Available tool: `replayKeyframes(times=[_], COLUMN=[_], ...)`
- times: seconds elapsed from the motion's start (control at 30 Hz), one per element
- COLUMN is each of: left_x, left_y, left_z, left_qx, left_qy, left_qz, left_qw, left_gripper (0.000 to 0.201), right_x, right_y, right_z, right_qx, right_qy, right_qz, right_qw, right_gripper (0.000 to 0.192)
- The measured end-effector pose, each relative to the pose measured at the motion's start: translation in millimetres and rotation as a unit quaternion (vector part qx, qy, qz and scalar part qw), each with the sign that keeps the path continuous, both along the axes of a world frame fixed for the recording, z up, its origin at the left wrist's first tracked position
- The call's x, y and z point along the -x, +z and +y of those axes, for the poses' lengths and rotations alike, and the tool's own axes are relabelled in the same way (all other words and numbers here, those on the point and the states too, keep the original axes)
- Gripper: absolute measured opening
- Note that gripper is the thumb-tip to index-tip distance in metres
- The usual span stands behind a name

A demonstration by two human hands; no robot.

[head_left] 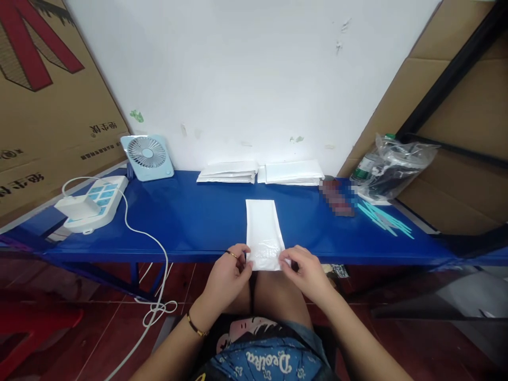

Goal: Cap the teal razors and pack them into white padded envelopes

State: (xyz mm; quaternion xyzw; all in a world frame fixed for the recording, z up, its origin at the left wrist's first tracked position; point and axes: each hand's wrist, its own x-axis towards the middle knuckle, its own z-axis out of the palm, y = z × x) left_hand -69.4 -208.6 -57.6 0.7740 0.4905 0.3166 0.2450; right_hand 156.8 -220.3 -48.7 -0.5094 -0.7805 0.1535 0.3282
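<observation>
White packet stacks lie behind the held pouch.

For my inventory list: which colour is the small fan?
Light blue: the fan shows in the head view.

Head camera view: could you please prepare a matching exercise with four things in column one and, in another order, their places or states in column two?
Column one
1. white padded envelope
2. desk fan
3. power strip
4. turquoise strips

Column two
A. at the right part of the blue table, near the clear plastic bag
B. with a white plug in it
C. held at its near end by the left hand and the right hand
D. standing close to the white wall

Right pairs: 1-C, 2-D, 3-B, 4-A
</observation>
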Motion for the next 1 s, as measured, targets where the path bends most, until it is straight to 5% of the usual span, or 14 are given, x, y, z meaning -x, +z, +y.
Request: replayKeyframes(times=[0.13, 0.27, 0.47, 0.6, 0.73, 0.83, 0.9, 1.0], left_x=[5, 6, -4, -3, 15, 31, 38, 44], left_y=[0.3, -2.8, 5.1, 21.5, 27.4, 20.6, 14.6, 8.5], left_z=[1, 4, 10, 19, 35, 50, 57, 63], left_qx=[-0.184, -0.234, -0.262, -0.296, -0.286, -0.229, -0.198, -0.187], left_qy=[-0.081, -0.132, -0.105, -0.058, 0.080, 0.139, 0.140, 0.134], left_qz=[0.128, 0.200, 0.167, 0.053, -0.090, -0.108, -0.100, -0.102], left_qw=[0.971, 0.942, 0.945, 0.952, 0.950, 0.957, 0.965, 0.968], left_gripper=[0.028, 0.020, 0.017, 0.019, 0.046, 0.043, 0.039, 0.036], right_x=[0, -1, 15, 17, 13, 23, 37, 62], right_y=[-0.1, 2.3, 18.3, 53.6, 121.4, 163.7, 173.8, 160.5], right_z=[1, -1, -7, 12, 59, 119, 169, 242], right_qx=[0.001, -0.020, -0.179, -0.201, -0.173, -0.098, -0.002, 0.102], right_qy=[-0.008, 0.001, 0.020, 0.050, 0.031, -0.009, 0.019, 0.018], right_qz=[-0.010, -0.025, -0.193, -0.229, -0.058, 0.156, 0.309, 0.461], right_qw=[1.000, 0.999, 0.964, 0.951, 0.983, 0.983, 0.951, 0.881], right_gripper=[0.012, 0.014, 0.023, 0.024, 0.020, 0.021, 0.024, 0.022])
